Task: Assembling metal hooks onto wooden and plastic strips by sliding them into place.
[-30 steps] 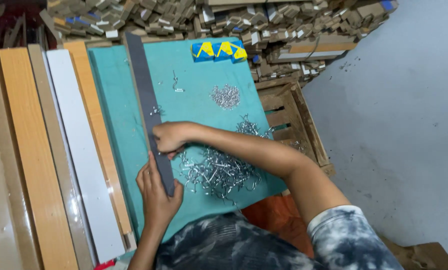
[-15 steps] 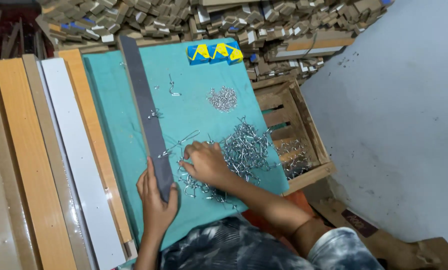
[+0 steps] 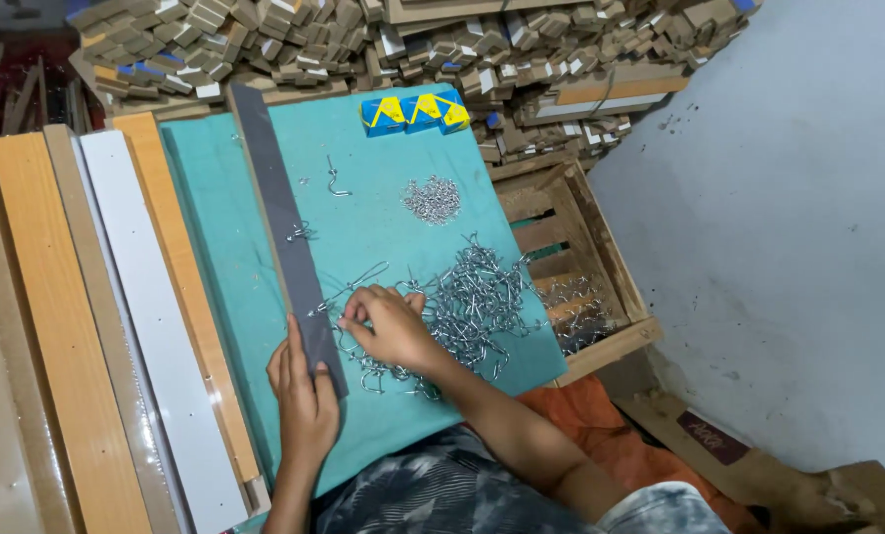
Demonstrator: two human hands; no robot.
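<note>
A long grey strip point(image 3: 282, 222) lies along the teal board point(image 3: 393, 237). My left hand point(image 3: 302, 391) presses on the strip's near end, holding it down. My right hand point(image 3: 388, 326) rests on a heap of bent metal wire hooks point(image 3: 462, 307), its fingers pinching a hook next to the strip. A smaller pile of little metal pieces point(image 3: 433, 198) lies farther up the board. One hook point(image 3: 299, 233) sits on the strip halfway along.
Long wooden and white planks point(image 3: 136, 326) lie left of the board. Three blue and yellow boxes point(image 3: 415, 112) stand at its far edge. Piles of small wooden blocks point(image 3: 442, 40) fill the back. A wooden crate point(image 3: 576, 267) with more hooks sits on the right.
My right hand has left the strip's middle and come down to the hook heap, closing on a hook. My left hand stays on the strip's near end.
</note>
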